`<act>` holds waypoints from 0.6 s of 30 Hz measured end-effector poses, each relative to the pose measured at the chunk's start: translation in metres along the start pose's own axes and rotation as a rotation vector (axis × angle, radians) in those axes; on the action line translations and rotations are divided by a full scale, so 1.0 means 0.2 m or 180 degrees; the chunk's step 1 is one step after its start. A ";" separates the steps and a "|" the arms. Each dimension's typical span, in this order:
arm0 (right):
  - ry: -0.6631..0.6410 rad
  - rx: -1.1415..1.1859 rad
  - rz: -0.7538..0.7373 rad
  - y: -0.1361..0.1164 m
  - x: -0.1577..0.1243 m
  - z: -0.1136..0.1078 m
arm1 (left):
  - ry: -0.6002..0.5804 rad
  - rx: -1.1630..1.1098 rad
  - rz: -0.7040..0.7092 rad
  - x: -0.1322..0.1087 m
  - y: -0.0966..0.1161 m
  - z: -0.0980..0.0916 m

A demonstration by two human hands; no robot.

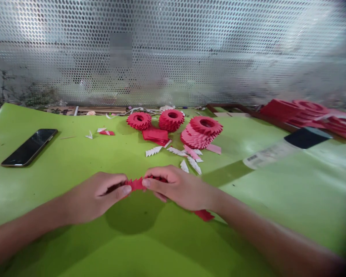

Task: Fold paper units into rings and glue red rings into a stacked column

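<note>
In the head view, the left hand (95, 196) and right hand (175, 186) hold a notched red folded-paper strip (135, 184) between them, fingers (158, 180) pressed together in a pinch at each end, just above the green counter (75, 161). Beyond the hands lie red paper rings (170, 120) and white folded paper pieces (153, 151); a smartphone (29, 147) lies at left.
</note>
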State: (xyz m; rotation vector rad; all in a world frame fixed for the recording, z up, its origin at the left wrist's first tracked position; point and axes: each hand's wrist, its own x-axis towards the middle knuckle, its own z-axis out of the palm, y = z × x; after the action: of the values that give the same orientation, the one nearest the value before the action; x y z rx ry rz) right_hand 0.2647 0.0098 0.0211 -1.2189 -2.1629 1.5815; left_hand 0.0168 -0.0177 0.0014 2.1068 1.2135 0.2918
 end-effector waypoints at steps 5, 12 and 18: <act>0.0153 0.0048 0.0134 -0.01 0.01 0.03 | -0.0300 -0.0712 -0.0281 0.01 0.00 0.04; 0.0257 0.0489 0.0122 0.03 0.01 0.03 | -0.0294 -0.0845 -0.0534 0.00 0.01 0.05; 0.0388 0.0251 0.0065 0.01 0.01 0.02 | -0.0286 -0.1021 -0.0521 0.00 0.02 0.05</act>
State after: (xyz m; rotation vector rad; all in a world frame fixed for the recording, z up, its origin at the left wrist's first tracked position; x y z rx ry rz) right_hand 0.2623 0.0093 0.0176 -1.2817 -2.0006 1.5421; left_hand 0.0250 -0.0233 -0.0030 1.7186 1.1910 0.2928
